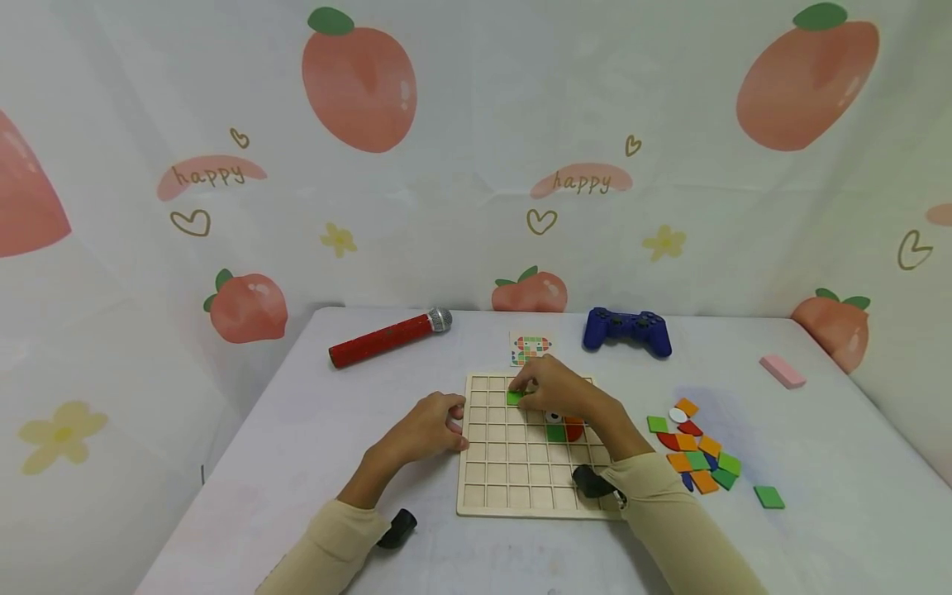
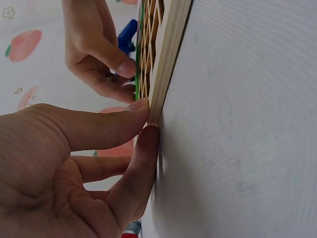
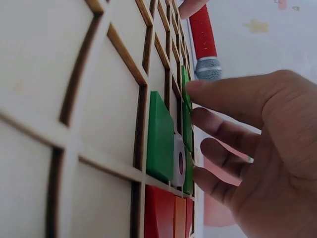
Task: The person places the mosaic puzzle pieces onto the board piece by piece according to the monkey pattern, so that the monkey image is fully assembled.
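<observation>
In the head view, my left hand holds the left edge of a wooden grid board. The left wrist view shows its thumb and finger pinching the rim. Over the board's far rows, my right hand has its thumb on a green square tile. In the right wrist view, that thumb presses the tile while its other fingers spread loosely beside it. Closer to me, another green tile and a red-orange piece sit in cells, beside a white piece with a dark dot. The right hand partly covers the far cells.
Loose coloured tiles lie in a pile right of the board, with one green tile apart. A pattern card, red microphone and blue game controller lie behind the board. A pink block is at far right.
</observation>
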### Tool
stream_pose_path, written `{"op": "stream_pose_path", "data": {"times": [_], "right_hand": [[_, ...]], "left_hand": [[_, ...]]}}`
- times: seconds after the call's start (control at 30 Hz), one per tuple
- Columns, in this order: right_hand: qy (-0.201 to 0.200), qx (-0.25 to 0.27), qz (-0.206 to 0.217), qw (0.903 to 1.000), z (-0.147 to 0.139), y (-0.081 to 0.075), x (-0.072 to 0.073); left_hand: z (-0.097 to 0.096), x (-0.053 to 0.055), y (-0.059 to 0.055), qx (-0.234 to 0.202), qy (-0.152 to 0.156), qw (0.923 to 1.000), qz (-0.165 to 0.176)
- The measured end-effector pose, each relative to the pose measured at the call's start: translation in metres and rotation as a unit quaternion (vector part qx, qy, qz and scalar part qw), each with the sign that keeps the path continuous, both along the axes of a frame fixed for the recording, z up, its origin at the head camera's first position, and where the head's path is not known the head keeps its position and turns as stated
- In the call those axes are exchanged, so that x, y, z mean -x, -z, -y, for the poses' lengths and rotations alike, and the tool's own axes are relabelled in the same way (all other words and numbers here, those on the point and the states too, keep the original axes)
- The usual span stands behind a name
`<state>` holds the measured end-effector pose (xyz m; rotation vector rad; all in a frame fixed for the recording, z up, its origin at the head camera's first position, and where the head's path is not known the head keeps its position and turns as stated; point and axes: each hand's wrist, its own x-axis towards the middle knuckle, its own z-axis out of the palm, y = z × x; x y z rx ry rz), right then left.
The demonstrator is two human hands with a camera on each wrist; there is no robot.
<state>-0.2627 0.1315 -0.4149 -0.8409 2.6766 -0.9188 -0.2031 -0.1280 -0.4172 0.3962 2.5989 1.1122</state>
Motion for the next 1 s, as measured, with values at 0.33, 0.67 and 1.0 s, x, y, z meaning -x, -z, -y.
{"op": "stream_pose_path", "data": {"times": [0.33, 0.67, 1.0], "right_hand": [[-0.003, 0.027, 0.018, 0.9995, -0.020, -0.009, -0.014], [0.044, -0.003, 0.006, 0.9990, -0.068, -0.012, -0.036], [0.097, -0.047, 0.012, 0.9941, -0.117, -0.016, -0.066]], "left_hand": [[0.000, 0.000, -0.001, 0.002, -0.001, 1.0000, -0.005], [0.000, 0.000, -0.001, 0.007, 0.001, 0.9999, -0.009], [0.000, -0.001, -0.001, 0.007, -0.005, 1.0000, -0.005]]}}
